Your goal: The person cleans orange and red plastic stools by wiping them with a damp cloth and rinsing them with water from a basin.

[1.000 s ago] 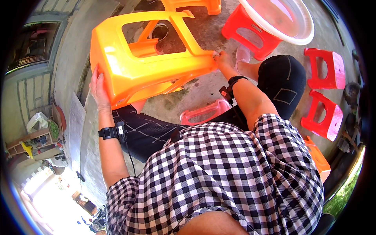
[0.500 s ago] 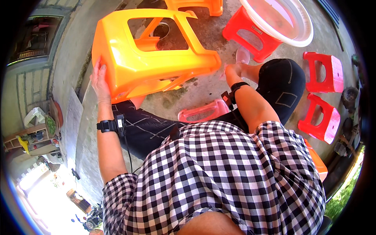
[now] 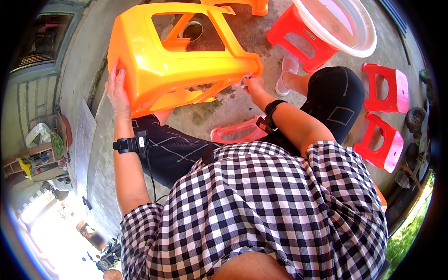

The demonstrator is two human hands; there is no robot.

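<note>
A big yellow-orange plastic stool [image 3: 186,70] is tipped on its side in front of me, its legs pointing right. My left hand [image 3: 117,91] grips it at the seat end, fingers laid along the edge. At the end of the lower leg, my right hand [image 3: 254,87] is closed, touching the inner rim. A small pale, pinkish bit shows at its fingertips, too little to name. A white basin [image 3: 372,44] holding water rests on a red stool [image 3: 284,35] at the far right.
Two red stools [image 3: 385,88] [image 3: 380,142] lie at the right. A pink-red stool [image 3: 238,131] is between my legs, and another orange stool [image 3: 252,5] stands at the far edge. My foot wears a pale slipper [image 3: 283,74]. Wooden shelving [image 3: 32,161] stands far left.
My right hand has come left from near my foot to the stool's leg end. The stool has shifted slightly up in view, with my left hand still on it.
</note>
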